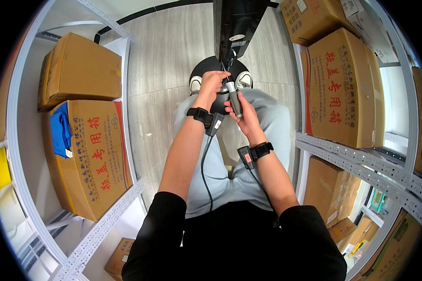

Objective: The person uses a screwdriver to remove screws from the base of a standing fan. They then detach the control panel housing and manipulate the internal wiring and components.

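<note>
Our black shirt (244,246) is nearest. Ahead, the grey tool (236,105) is in the grip of our right hand (247,115), near the black panel (237,23). Our left hand (213,86) is by the tool's tip; we cannot tell its grip. Maybe we are lining up; next needs steady hands.

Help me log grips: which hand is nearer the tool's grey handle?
Right. The right hand holds the grey handle; the left hand is farther forward and to its left.

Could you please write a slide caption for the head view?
Right hand holding a grey-handled tool, left hand near its far end, near a black panel between shelves of cardboard boxes.
</note>
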Available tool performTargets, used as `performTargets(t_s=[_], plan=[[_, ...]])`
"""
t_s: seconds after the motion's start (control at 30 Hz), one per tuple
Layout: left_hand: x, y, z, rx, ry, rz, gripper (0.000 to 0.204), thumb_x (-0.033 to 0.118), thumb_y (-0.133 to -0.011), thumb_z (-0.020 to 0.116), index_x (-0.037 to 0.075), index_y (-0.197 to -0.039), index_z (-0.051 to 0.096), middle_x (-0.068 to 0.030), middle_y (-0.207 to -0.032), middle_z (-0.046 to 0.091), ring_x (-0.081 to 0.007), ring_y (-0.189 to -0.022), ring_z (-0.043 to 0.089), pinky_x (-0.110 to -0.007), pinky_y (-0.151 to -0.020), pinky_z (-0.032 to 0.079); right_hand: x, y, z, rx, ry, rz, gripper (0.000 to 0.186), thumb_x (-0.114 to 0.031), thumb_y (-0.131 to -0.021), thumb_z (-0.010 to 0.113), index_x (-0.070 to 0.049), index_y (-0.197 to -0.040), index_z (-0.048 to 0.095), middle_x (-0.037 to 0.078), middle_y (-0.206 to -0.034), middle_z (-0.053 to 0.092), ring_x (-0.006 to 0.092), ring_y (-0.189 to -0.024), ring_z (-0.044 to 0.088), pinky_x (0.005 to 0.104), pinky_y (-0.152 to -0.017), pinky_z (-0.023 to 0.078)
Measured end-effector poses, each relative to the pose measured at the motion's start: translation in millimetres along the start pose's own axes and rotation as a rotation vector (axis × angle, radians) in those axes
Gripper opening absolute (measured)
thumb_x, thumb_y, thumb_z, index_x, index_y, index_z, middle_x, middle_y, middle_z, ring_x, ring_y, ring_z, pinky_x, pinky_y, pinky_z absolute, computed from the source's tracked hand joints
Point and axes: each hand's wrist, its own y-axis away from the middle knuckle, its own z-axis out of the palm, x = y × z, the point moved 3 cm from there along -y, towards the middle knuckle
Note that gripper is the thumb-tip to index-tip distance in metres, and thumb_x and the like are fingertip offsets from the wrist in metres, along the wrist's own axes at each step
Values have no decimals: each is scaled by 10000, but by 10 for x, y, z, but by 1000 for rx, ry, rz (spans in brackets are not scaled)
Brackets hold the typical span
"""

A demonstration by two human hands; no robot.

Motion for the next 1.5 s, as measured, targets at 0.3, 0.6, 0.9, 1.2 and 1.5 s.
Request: performTargets(t_s=[0.3, 0.6, 0.9, 1.2, 1.5], plan=[[24, 29, 90, 103, -230, 61, 228, 261, -851, 662, 33, -854, 653, 108, -517, 331, -5, -412, 244, -204, -378, 154, 33, 0, 19, 14, 98, -149, 325, -322, -967, 472, -55, -1143, 532, 73, -949, 658, 125, -768, 637, 225, -615, 501], [59, 77, 115, 80, -196, 1, 236, 261, -876, 641, 26, -863, 657, 109, -520, 337, -3, -407, 241, -208, -373, 145, 9, -43, -35, -35, 54, -113, 339, -264, -969, 468, -36, -1219, 487, 96, -1000, 650, 142, -800, 633, 229, -626, 498], [2, 13, 47, -67, 70, -80, 233, 257, -852, 660, 30, -800, 655, 103, -514, 323, -14, -400, 227, -227, -377, 138, -1, -21, 9, -68, -19, -67, 317, -261, -973, 456, -2, -1136, 540, 114, -996, 651, 141, -791, 627, 228, -631, 500], [31, 30, 41, 42, -62, 4, 189, 199, -885, 602, 17, -879, 652, 101, -515, 322, -15, -404, 219, -225, -380, 144, 3, -35, 12, -59, 37, -93, 295, -259, -960, 483, -32, -1139, 540, 93, -969, 663, 134, -774, 630, 246, -660, 504], [-22, -71, -20, -5, 169, -43, 213, 113, -919, 477, -15, -1039, 597, 59, -572, 377, -34, -451, 292, -212, -391, 205, 24, -55, -45, -24, 190, -167, 361, -281, -932, 554, -49, -1208, 530, 33, -941, 644, 77, -741, 582, 218, -617, 448]])
